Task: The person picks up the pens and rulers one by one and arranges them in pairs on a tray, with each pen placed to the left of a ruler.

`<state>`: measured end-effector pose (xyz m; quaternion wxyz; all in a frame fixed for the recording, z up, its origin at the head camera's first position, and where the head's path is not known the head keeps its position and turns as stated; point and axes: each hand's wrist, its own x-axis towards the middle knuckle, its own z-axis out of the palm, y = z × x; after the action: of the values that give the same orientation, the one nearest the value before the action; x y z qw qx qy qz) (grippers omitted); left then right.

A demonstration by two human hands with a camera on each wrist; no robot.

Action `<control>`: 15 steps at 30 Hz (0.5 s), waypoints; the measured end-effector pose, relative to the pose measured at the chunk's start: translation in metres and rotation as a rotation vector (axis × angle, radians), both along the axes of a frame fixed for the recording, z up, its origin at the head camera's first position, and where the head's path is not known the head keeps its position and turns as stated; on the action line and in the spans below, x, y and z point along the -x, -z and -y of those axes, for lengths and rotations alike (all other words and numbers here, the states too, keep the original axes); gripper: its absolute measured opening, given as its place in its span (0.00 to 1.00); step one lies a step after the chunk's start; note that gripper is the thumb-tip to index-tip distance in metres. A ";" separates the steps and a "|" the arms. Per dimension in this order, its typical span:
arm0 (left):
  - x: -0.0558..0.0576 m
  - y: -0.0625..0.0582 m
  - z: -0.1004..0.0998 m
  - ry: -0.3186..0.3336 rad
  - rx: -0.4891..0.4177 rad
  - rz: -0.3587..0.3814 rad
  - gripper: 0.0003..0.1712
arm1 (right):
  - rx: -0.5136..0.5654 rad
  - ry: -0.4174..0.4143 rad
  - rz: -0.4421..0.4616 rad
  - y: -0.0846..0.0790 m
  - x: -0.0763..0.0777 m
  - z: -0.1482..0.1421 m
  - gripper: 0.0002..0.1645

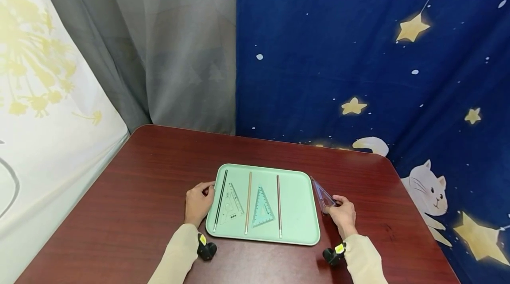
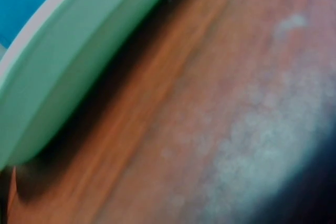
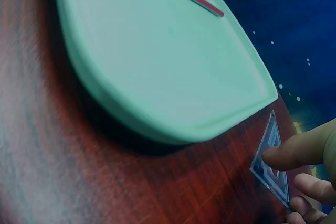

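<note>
A light green tray (image 1: 299, 213) lies on the table. On its left rim my left hand (image 1: 198, 203) rests, with thumb and forefinger at the edge; the left wrist view shows the tray's side (image 2: 68, 77) but no fingers. Beyond the tray's right edge, my right hand (image 1: 343, 216) pinches a clear, purplish set square (image 1: 322, 193) by its near end. The same set square (image 3: 266, 163) tilts between thumb and fingers in the right wrist view. Inside the tray lie a clear set square (image 1: 232, 206) and a light blue set square (image 1: 263, 211).
Three thin sticks divide the tray lengthwise: a black one (image 1: 220, 200), a tan one (image 1: 248, 202) and a dark red one (image 1: 279, 206). The brown wooden table (image 1: 159, 160) extends around the tray. Grey and blue curtains (image 1: 318, 54) hang behind it.
</note>
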<state>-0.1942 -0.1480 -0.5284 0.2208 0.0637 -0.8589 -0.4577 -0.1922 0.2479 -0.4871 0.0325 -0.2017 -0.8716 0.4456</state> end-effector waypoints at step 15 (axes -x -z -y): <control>0.000 0.001 0.001 0.006 -0.005 0.004 0.13 | -0.097 -0.028 0.051 -0.002 -0.006 0.001 0.40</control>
<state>-0.1944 -0.1487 -0.5291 0.2174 0.0625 -0.8584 -0.4604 -0.1865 0.2469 -0.4853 0.0137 -0.1991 -0.8955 0.3977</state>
